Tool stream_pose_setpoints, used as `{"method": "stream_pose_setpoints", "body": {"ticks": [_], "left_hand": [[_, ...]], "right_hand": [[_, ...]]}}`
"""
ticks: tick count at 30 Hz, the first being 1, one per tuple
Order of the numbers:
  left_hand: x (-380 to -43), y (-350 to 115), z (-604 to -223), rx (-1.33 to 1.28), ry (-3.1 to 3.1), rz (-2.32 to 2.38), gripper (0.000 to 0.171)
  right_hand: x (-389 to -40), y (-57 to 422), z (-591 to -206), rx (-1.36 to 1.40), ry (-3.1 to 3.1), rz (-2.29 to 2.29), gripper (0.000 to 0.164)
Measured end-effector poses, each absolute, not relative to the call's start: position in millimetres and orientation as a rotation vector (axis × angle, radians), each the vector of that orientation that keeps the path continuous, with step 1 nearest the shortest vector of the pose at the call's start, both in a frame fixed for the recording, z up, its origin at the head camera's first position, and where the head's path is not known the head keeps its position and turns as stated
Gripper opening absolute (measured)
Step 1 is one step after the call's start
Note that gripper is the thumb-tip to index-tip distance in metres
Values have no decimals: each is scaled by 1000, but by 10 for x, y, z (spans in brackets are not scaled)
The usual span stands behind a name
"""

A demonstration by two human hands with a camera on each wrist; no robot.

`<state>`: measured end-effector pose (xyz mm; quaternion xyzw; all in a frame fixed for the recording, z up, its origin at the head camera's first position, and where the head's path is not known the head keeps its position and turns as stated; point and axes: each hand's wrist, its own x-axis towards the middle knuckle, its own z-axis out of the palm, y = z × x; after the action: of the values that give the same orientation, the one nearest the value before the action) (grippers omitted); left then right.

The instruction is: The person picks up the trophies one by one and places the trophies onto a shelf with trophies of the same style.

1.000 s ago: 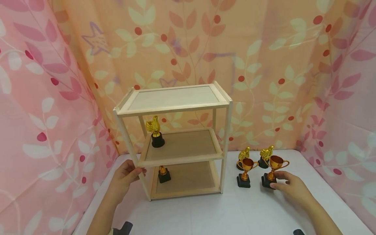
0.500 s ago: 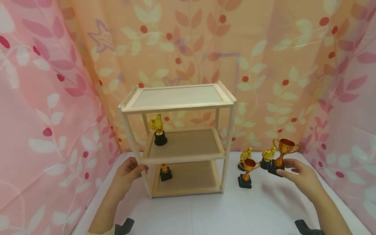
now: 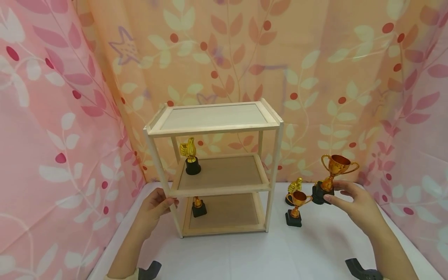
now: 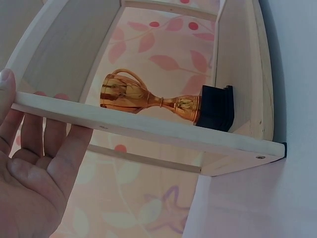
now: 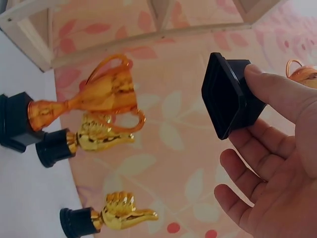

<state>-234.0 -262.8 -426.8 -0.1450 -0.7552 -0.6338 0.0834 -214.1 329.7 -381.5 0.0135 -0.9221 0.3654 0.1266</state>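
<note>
My right hand [image 3: 357, 204] pinches the black base of a gold trophy cup [image 3: 338, 165], held upright above the table; in the right wrist view the hollow underside of its base [image 5: 225, 96] faces the camera. With my left hand [image 3: 152, 210] I grip the left front post of a pale wooden three-tier shelf [image 3: 217, 190]; in the left wrist view the fingers [image 4: 59, 139] wrap that post. A thumbs-up trophy [image 3: 190, 155] stands at the left of the middle tier. Below it, on the bottom tier, another trophy cup [image 4: 173, 104] stands upright.
Right of the shelf, a trophy cup [image 3: 295, 210] stands on the white table [image 3: 245, 256]. Behind it is a thumbs-up trophy [image 3: 294, 186], and a second thumbs-up trophy [image 5: 114, 215] shows in the right wrist view. Patterned curtains [image 3: 224, 50] close in the back and sides.
My right hand has lifted the trophy cup off the table, and it has shifted slightly left in the last half second. The left hand keeps its hold on the shelf post.
</note>
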Motion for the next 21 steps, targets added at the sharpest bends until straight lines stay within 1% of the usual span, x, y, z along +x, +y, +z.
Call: {"method": "stream_pose_setpoints", "body": {"ticks": [5,11,16,21], "left_hand": [[-2336,-2633,-4272,-433,-2260,-1883,27],[-2335,-2624,-4266,-404,-2278,-1870,28],[-2329,-2615,-4262,-420,-2266,-1881,28],[-2321,-2612,-4249,-420,-2259,-1884,26]], "right_hand": [[-2107,3190,-3744,94,-2662,1037,65],[-2049,3036,-3683,118,-2681,1066,65],[-2003,2901,-3662,156,-2686,1087,61],[-1963,2756,-3647,146,-2665,1136,64]]}}
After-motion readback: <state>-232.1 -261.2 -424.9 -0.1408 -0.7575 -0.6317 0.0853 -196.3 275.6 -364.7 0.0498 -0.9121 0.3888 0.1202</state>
